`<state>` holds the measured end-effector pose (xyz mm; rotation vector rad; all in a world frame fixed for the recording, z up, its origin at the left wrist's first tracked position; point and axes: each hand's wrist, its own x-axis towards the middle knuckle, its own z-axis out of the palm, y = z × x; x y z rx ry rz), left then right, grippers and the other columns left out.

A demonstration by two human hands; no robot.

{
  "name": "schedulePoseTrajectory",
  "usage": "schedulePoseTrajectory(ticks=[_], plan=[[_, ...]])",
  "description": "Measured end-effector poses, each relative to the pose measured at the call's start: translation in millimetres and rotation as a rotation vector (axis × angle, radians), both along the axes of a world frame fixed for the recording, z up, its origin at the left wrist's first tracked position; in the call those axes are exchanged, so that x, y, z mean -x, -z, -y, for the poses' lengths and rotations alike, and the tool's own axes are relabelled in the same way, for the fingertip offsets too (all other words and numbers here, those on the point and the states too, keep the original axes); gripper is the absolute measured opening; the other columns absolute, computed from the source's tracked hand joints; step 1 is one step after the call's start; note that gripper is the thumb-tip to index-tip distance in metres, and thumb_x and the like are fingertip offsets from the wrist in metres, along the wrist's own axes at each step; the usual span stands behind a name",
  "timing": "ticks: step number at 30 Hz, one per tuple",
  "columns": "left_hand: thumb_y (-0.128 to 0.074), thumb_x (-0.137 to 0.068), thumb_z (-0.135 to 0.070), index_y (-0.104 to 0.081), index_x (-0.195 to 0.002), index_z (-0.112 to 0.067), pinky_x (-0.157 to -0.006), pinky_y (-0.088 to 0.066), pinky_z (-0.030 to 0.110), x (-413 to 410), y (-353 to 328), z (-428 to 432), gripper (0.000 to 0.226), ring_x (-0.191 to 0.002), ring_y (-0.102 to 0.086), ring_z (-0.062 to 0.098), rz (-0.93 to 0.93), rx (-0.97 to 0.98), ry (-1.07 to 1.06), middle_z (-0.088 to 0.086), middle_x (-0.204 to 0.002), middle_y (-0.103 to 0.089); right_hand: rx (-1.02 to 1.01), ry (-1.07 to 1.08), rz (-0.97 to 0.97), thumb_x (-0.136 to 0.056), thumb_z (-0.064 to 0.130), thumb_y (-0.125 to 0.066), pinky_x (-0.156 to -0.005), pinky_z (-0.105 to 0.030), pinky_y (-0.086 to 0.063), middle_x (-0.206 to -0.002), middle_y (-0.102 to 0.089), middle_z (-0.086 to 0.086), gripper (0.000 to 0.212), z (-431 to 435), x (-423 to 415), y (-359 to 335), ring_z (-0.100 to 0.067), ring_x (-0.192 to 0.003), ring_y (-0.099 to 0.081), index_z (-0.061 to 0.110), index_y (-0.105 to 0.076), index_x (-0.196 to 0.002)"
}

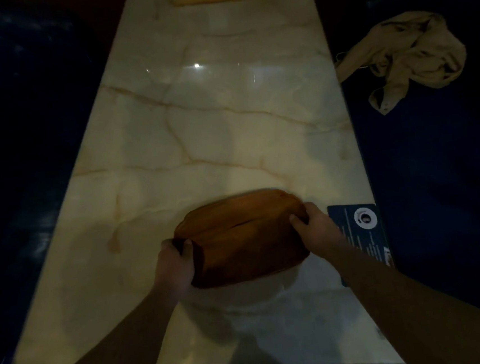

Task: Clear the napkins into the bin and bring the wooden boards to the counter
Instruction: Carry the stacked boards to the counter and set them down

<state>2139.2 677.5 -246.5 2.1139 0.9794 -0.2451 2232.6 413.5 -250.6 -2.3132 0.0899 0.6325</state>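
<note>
Hands, left [173, 261] and right [314, 225], clasp wooden board [242, 237] with fingers [297, 222], blue card [364, 234] beside, crumpled cloth [405, 57] apart.

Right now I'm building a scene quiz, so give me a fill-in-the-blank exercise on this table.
1. Both hands hold the ____ board, the left hand at one end, the right hand at the other.
2. The table top looks like pale ____.
3. The crumpled beige cloth lies on the dark blue seat to the ____ of the table.

Missing words: wooden; marble; right
</note>
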Motion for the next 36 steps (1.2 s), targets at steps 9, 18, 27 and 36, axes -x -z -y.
schedulePoseTrajectory(ticks=[9,18,27,36], plan=[[-0.042,-0.097,-0.034,-0.046,-0.134,-0.02,-0.101,-0.043,0.046,46.2,-73.9,-19.3,0.04,-0.118,-0.053,0.028,0.299,0.264,-0.129,0.005,-0.13,-0.053,-0.44,0.137,-0.026,-0.097,0.027,-0.053,-0.088,-0.04,-0.051,-0.115,-0.06,-0.005,0.037,-16.0,21.8,-53.2,-0.022,-0.1,-0.06,0.017,-0.045,-0.132],[-0.042,-0.098,-0.024,-0.053,-0.118,-0.023,-0.092,-0.042,0.038,133.8,-190.2,-52.2,0.023,-0.101,-0.057,0.019,0.643,0.246,-0.476,-0.009,-0.102,-0.057,-0.757,0.01,0.032,-0.096,0.018,-0.055,-0.074,-0.042,-0.056,-0.106,-0.066,-0.01,0.022,-98.2,49.9,-171.6,-0.025,-0.093,-0.066,0.015,-0.051,-0.117],[-0.048,-0.094,-0.028,-0.055,-0.113,-0.027,-0.077,-0.046,0.033,338.5,-270.1,-107.4,0.02,-0.092,-0.058,0.016,0.802,0.123,-0.729,-0.003,-0.101,-0.06,-0.802,-0.418,0.005,-0.092,0.027,-0.059,-0.069,-0.038,-0.055,-0.112,-0.064,-0.004,0.037,-217.2,192.1,-240.8,-0.023,-0.093,-0.066,0.02,-0.048,-0.127],[-0.051,-0.092,-0.022,-0.061,-0.103,-0.026,-0.063,-0.046,0.034,572.3,-330.1,-113.0,0.015,-0.081,-0.063,0.022,0.891,-0.152,-1.037,0.005,-0.094,-0.066,-0.94,-0.767,-0.17,-0.087,0.043,-0.062,-0.098,-0.055,-0.048,-0.121,-0.066,-0.004,0.042,-331.1,388.2,-282.0,-0.027,-0.107,-0.064,0.029,-0.06,-0.126]])
